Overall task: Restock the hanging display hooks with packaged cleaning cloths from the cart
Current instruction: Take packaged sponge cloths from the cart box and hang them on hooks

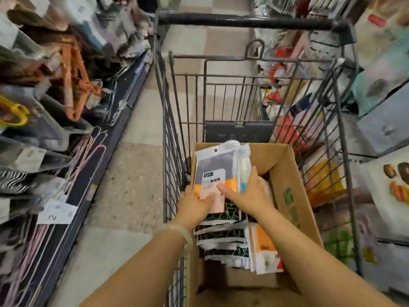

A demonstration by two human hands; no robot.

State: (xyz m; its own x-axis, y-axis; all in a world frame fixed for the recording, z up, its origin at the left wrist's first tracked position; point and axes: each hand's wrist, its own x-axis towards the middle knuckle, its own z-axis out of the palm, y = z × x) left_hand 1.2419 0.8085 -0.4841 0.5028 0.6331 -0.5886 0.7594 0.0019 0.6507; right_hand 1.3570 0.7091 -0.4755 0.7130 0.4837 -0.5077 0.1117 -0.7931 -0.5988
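Fingers (pixel 254 173) of the right hand (pixel 245 193) are curled over the right edge of a bundle of cloth packs (pixel 221 171); the left hand (pixel 194 202) is clamped on its lower left corner. The bundle is held just above the cardboard box (pixel 294 196) in the cart (pixel 174 120). More packs (pixel 223 238) are stacked inside the box. Nothing is seen hung yet; restocking is judged early. Chinese characters are printed on the top label, not clearly legible. "2" is handwritten on a shelf tag (pixel 56 214) left of the box.

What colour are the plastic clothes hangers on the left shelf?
Orange plastic clothes hangers, seen in the head view; it is blurred.
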